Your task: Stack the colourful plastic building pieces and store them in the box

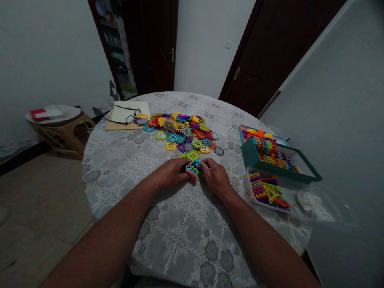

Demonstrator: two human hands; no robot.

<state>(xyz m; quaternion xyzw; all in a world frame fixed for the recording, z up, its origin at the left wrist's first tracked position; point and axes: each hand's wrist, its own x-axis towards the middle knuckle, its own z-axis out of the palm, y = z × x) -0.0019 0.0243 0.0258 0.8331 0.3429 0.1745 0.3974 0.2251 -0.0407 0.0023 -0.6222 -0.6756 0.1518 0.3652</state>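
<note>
We note both hands resting low on the round table (120, 168), which is covered with a grey patterned cloth. The left hand (171, 172) is curled, its fingers closed against the left side of a small tile cluster (192, 170) of interlocked red, blue and green plastic pieces. The right hand (216, 176) is likewise curled, gripping the cluster's right side. The cluster sits between the two hands at the table surface; we cannot tell whether it touches the cloth. Just beyond it lies a loose tile pile (184, 134) of many colours, spread toward the table's middle. To the right we see a teal box (250, 158) holding rows of tiles on edge, and, just in front of it, a clear tray (250, 194) with more tiles. At the far left edge a pair of glasses (127, 116) rests on a pale notepad (120, 124). Off the table, a low stool (63, 128) carries a red book (40, 114).
</note>
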